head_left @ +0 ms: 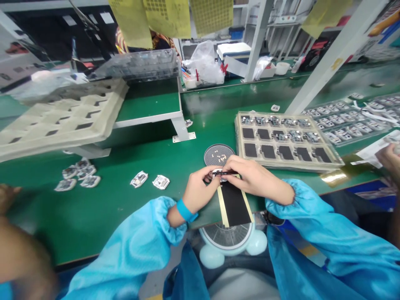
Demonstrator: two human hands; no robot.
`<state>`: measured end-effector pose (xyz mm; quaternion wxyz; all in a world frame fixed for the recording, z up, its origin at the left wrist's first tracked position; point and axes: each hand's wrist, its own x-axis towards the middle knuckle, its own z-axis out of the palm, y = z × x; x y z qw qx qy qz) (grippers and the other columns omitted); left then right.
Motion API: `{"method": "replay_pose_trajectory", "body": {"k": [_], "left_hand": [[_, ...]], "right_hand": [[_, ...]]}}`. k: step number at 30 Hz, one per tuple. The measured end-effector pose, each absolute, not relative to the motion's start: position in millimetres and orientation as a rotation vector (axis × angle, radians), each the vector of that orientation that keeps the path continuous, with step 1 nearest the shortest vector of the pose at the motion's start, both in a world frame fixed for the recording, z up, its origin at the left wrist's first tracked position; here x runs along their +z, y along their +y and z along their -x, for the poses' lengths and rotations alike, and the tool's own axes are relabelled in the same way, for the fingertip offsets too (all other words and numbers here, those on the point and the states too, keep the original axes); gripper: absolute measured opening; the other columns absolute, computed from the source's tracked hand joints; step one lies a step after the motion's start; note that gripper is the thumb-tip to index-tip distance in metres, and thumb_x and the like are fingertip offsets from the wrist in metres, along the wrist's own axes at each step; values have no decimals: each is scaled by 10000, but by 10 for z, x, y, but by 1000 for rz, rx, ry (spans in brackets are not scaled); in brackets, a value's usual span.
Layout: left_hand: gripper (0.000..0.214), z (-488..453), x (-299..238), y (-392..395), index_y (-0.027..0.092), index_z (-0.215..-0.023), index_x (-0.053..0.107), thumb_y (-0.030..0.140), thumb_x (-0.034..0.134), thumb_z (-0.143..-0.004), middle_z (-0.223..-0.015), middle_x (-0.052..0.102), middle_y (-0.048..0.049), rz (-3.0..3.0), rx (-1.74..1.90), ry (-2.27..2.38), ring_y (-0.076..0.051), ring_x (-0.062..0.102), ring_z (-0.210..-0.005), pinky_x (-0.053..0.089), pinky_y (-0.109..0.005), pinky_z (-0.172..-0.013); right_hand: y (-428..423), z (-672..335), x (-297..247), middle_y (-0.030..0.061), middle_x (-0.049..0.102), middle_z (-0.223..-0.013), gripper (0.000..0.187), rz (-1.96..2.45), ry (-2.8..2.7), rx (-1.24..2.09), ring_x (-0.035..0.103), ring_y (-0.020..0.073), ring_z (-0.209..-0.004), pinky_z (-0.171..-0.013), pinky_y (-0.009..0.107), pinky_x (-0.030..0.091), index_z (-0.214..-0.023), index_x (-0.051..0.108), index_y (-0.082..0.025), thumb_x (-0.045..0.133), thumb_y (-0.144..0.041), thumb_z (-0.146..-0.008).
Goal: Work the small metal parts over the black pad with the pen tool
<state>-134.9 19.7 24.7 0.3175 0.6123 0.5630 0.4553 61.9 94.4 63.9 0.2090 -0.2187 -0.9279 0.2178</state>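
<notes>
My left hand (200,189) is closed, thumb and fingers pinching a small white part (216,171) with dark areas. From the other side, my right hand (254,175) is closed on a thin dark stick-like piece (230,172) lying across that white part; its kind is hard to make out. Both hands meet over the top end of a black mat (237,206) edged with yellowish tape. Just behind them is a round perforated dish (210,157) with several tiny pale pieces. Two similar white parts (161,181) lie apart to the left of my left hand.
A compartment tray (240,143) with dark pads and assemblies sits at right. A pile of white parts (84,171) lies left, below a raised shelf (150,118) bearing a moulded tray (103,118). Other people's arms (23,250) show at both sides. A fan (228,237) is below.
</notes>
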Motion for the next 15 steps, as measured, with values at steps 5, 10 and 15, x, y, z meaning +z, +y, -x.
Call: {"method": "replay_pose_trajectory", "body": {"k": [5, 10, 15], "left_hand": [[212, 1488, 216, 303, 192, -1032, 752, 177, 624, -864, -874, 743, -9, -1622, 1193, 1569, -144, 625, -731, 491, -259, -704], [206, 1572, 164, 366, 197, -1012, 743, 195, 580, -886, -792, 711, -5, -1641, 1096, 1626, -157, 636, -696, 486, -273, -694], [233, 1771, 242, 387, 222, -1082, 731, 287, 565, -933, -871, 733, -16, -1734, 1059, 1769, -171, 650, -740, 474, -276, -702]], "right_hand": [[1280, -454, 749, 86, 659, -1028, 172, 829, -2605, 310, 627, 204, -836, -698, 318, 450, -1083, 610, -184, 524, -321, -1025], [1458, -295, 748, 111, 694, -1001, 234, 1091, -2756, -89, 656, 232, -753, -606, 338, 397, -1051, 706, -174, 498, -276, -1017], [1295, -496, 734, 84, 706, -988, 212, 1004, -2411, 195, 671, 226, -854, -726, 345, 484, -1091, 724, -186, 557, -279, -999]]}}
